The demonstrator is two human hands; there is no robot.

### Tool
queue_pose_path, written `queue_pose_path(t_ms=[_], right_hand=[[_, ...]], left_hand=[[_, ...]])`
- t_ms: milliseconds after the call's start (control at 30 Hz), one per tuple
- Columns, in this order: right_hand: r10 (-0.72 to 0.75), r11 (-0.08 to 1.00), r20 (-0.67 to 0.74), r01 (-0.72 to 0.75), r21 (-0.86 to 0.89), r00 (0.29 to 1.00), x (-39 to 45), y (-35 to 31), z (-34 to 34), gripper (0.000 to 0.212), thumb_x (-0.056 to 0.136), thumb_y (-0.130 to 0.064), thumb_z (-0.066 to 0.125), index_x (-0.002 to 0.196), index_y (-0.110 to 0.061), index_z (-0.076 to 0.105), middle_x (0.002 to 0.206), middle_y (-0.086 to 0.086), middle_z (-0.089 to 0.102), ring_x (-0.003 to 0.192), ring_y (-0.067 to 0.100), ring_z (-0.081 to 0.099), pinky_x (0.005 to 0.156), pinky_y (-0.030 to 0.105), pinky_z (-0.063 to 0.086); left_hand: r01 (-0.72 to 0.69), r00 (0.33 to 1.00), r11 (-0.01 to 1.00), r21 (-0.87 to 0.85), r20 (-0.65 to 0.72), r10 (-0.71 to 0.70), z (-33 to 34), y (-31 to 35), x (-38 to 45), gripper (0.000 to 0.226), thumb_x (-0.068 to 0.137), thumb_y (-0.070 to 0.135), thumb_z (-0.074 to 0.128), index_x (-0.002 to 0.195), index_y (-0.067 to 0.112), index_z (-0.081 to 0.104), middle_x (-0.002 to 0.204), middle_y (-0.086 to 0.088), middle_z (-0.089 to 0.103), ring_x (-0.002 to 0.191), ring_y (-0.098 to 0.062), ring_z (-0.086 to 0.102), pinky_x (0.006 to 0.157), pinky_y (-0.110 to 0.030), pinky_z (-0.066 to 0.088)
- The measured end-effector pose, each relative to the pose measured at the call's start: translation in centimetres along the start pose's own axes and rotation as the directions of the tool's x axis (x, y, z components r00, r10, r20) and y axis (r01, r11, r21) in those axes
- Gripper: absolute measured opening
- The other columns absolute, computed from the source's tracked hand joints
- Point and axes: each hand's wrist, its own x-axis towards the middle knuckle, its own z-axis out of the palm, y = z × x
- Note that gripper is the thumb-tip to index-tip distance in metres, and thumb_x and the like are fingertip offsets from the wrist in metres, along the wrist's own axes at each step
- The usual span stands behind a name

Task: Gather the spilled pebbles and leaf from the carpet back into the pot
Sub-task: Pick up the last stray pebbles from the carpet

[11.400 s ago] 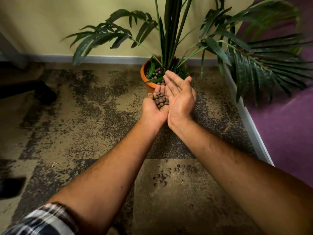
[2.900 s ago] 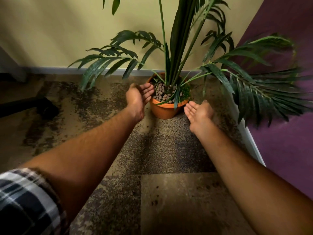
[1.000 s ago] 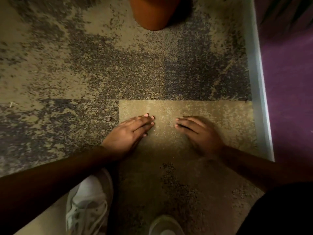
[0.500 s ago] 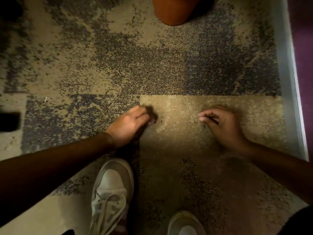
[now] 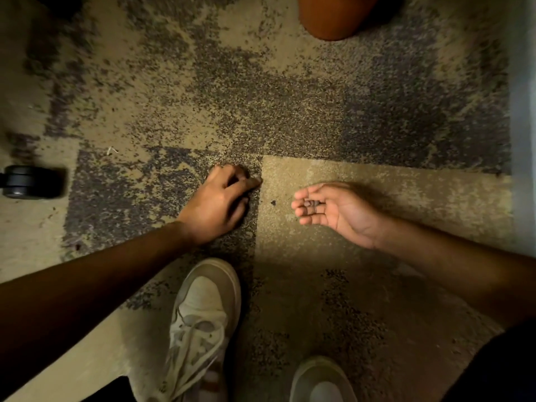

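Only the rounded base of the orange pot [image 5: 333, 18] shows, at the top edge on the mottled carpet [image 5: 290, 105]. My right hand [image 5: 339, 211] lies palm up just above the carpet, cupped, with a few brown pebbles [image 5: 311, 203] resting on its fingers. My left hand [image 5: 220, 203] is palm down on the carpet to its left, fingers bunched, fingertips pressed at the seam between carpet tiles; whatever is under them is hidden. One small dark bit [image 5: 272, 202] lies on the carpet between the hands. No leaf is in view.
My two white sneakers [image 5: 200, 323] [image 5: 322, 381] stand on the carpet below the hands. A black chair castor [image 5: 32, 181] sits at the left edge. A pale skirting board [image 5: 522, 111] runs along the right side.
My right hand has turned palm up and now shows pebbles on its fingers. My left hand has bunched its fingers at the tile seam. The view shifted slightly.
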Motion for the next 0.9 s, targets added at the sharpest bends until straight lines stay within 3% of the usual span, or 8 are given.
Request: queue_pose_path(t_ms=[100, 267, 367, 533, 667, 800, 900], right_hand=[[-0.086, 0.920, -0.075, 0.050, -0.387, 0.994, 1.3, 0.1, 2.0, 0.018, 0.099, 0.004, 0.052, 0.106, 0.001, 0.069, 0.091, 0.013, 0.070, 0.075, 0.015, 0.066, 0.063, 0.025, 0.058], [-0.157, 0.830, -0.062, 0.098, -0.549, 0.986, 2.8, 1.1, 3.3, 0.013, 0.098, 0.000, 0.059, 0.097, -0.007, 0.069, 0.080, 0.004, 0.068, 0.061, 0.004, 0.062, 0.055, 0.024, 0.053], [-0.182, 0.858, -0.118, 0.099, -0.504, 0.976, 3.0, 1.1, 3.4, 0.016, 0.098, 0.002, 0.058, 0.093, -0.009, 0.069, 0.078, 0.005, 0.069, 0.059, 0.007, 0.064, 0.052, 0.024, 0.053], [-0.191, 0.881, -0.137, 0.108, -0.460, 0.972, 2.7, 1.4, 3.6, 0.016, 0.098, 0.003, 0.059, 0.093, -0.009, 0.069, 0.080, 0.009, 0.069, 0.062, 0.010, 0.067, 0.053, 0.022, 0.055], [-0.148, 0.928, -0.153, 0.084, -0.363, 0.977, 2.3, 0.7, 3.3, 0.014, 0.098, 0.004, 0.058, 0.103, -0.002, 0.070, 0.089, 0.014, 0.074, 0.075, 0.020, 0.073, 0.067, 0.025, 0.061], [-0.031, 0.999, -0.130, 0.028, -0.029, 0.991, 2.1, -0.3, 2.5, 0.024, 0.100, -0.011, 0.058, 0.117, 0.004, 0.067, 0.107, 0.021, 0.076, 0.101, 0.030, 0.075, 0.088, 0.034, 0.061], [0.073, 0.970, -0.073, -0.054, 0.236, 0.995, 2.1, -0.9, 2.1, 0.041, 0.105, -0.029, 0.046, 0.123, 0.003, 0.064, 0.120, 0.023, 0.072, 0.114, 0.032, 0.070, 0.100, 0.038, 0.056]], left_hand=[[-0.025, 0.999, 0.998, -0.059, -0.022, 0.024, -0.3, -0.6, -0.1, 0.025, 0.093, 0.015, 0.067, 0.117, 0.012, 0.073, 0.106, -0.008, 0.061, 0.095, -0.023, 0.058, 0.077, -0.035, 0.052], [-0.043, 0.999, 0.999, -0.030, -0.007, 0.043, -0.2, -0.9, -0.1, 0.028, 0.093, 0.014, 0.068, 0.121, 0.015, 0.070, 0.109, -0.007, 0.063, 0.099, -0.024, 0.060, 0.084, -0.037, 0.054], [-0.048, 0.999, 0.997, -0.064, -0.013, 0.048, 0.2, -0.2, -0.3, 0.037, 0.093, 0.012, 0.068, 0.130, 0.018, 0.066, 0.103, -0.005, 0.059, 0.093, -0.021, 0.057, 0.076, -0.031, 0.049], [-0.080, 0.996, 0.996, -0.039, 0.035, 0.081, 0.4, 0.5, 0.4, 0.029, 0.091, 0.016, 0.071, 0.120, 0.018, 0.071, 0.100, -0.002, 0.059, 0.088, -0.016, 0.057, 0.069, -0.028, 0.050], [-0.060, 0.997, 0.998, 0.022, 0.059, 0.059, 0.4, 1.1, 0.8, 0.025, 0.094, 0.016, 0.067, 0.119, 0.011, 0.066, 0.108, -0.008, 0.062, 0.091, -0.022, 0.062, 0.073, -0.034, 0.056], [0.033, 0.994, 0.993, 0.113, 0.096, -0.044, 0.4, 2.5, 1.1, 0.036, 0.097, 0.016, 0.062, 0.128, 0.001, 0.055, 0.122, -0.017, 0.057, 0.103, -0.029, 0.060, 0.084, -0.036, 0.057], [0.095, 0.980, 0.970, 0.222, 0.149, -0.130, 0.9, 3.1, 1.4, 0.042, 0.099, 0.015, 0.059, 0.134, -0.001, 0.043, 0.134, -0.020, 0.049, 0.113, -0.030, 0.057, 0.090, -0.036, 0.056]])
